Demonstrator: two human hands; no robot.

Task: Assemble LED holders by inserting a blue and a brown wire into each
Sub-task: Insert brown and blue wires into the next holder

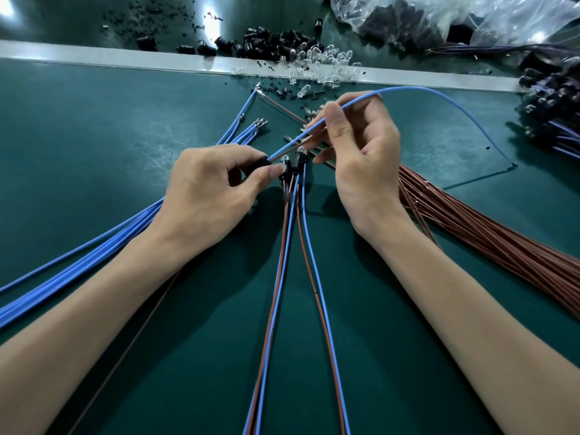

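Observation:
My left hand [207, 186] pinches a black LED holder [262, 163] between thumb and fingers at the middle of the green mat. My right hand [361, 152] pinches a blue wire [408, 89] together with a brown wire [309, 140], their ends running down into the holder. The blue wire arcs up and right, coming down on the mat at the right. Two holders with wires in them [293, 166] lie just right of my left thumb, their blue and brown leads [298, 246] trailing toward me.
A bundle of blue wires [94, 246] fans out at the left, a bundle of brown wires [486, 237] at the right. Black holders [266, 42] and clear LEDs [326, 64] are heaped at the back. Plastic bags [439, 17] sit far right, wired holders [552, 111] at the right edge.

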